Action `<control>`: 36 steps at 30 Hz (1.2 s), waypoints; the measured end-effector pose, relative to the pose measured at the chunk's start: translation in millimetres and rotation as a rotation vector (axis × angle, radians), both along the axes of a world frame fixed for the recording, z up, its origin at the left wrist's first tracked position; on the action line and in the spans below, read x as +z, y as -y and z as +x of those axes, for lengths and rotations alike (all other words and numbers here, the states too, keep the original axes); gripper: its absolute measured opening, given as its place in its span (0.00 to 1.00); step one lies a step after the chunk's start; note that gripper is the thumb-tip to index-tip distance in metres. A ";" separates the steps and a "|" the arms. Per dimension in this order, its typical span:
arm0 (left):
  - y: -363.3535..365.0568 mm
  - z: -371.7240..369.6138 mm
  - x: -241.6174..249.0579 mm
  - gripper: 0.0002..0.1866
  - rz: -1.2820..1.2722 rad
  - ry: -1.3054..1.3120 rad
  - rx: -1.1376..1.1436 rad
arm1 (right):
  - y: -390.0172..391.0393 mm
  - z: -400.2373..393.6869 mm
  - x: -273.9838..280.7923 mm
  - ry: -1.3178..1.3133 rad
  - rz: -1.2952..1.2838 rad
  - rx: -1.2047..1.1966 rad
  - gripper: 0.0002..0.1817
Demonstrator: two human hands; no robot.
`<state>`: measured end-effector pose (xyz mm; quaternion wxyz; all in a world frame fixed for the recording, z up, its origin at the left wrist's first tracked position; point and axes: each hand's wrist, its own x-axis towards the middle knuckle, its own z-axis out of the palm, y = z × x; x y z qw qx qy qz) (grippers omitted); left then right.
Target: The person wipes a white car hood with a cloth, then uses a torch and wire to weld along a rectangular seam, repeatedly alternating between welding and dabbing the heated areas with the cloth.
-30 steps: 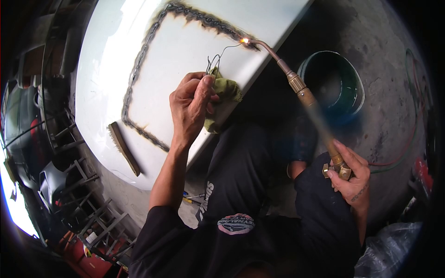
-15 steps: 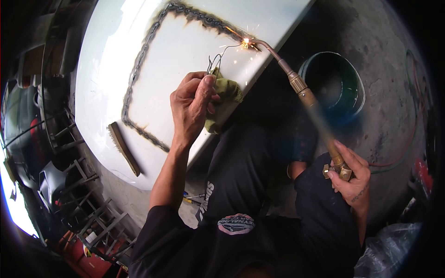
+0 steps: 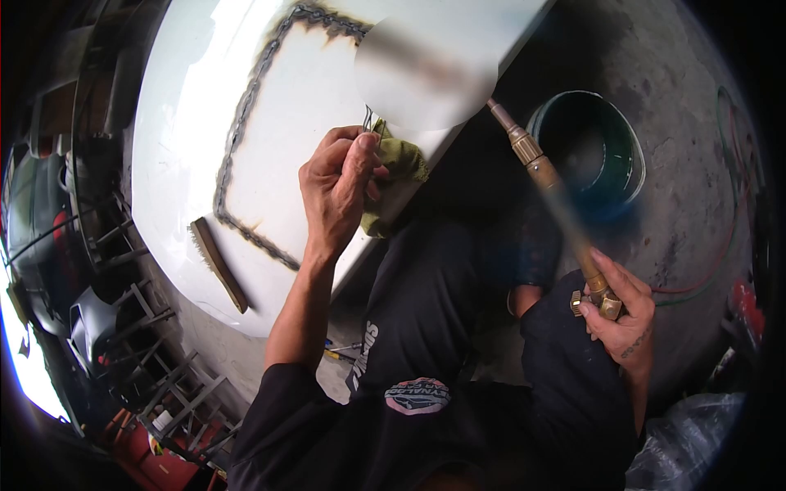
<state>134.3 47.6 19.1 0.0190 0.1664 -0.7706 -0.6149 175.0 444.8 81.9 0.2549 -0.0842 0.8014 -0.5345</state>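
Observation:
My left hand (image 3: pixel 337 188) pinches a thin bent filler wire (image 3: pixel 368 120) between thumb and fingers, over a white car panel (image 3: pixel 299 139). Close under that hand lies a green cloth (image 3: pixel 401 159) at the panel's edge. My right hand (image 3: pixel 622 319) is wrapped round the valve end of a brass gas welding torch (image 3: pixel 547 174), low on the right. The torch's neck reaches up toward the panel. A round blurred patch hides its tip and the wire's far end. A dark, scorched weld seam (image 3: pixel 244 131) runs along the panel around a white area.
A wooden-handled wire brush (image 3: pixel 219 266) lies on the panel's left side. On the floor at right stands a green bucket (image 3: pixel 637 155), with hoses (image 3: pixel 725 254) beyond it. Metal racks (image 3: pixel 176 380) stand at lower left, and clear plastic (image 3: pixel 688 442) lies at lower right.
A blurred patch now covers the spot where the bright flame and sparks showed at the torch tip. Both hands and the torch have hardly moved.

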 end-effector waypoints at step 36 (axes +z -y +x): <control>3.7 2.0 -2.1 0.21 0.041 0.008 0.009 | 1.8 0.5 0.4 -0.023 -0.005 0.010 0.40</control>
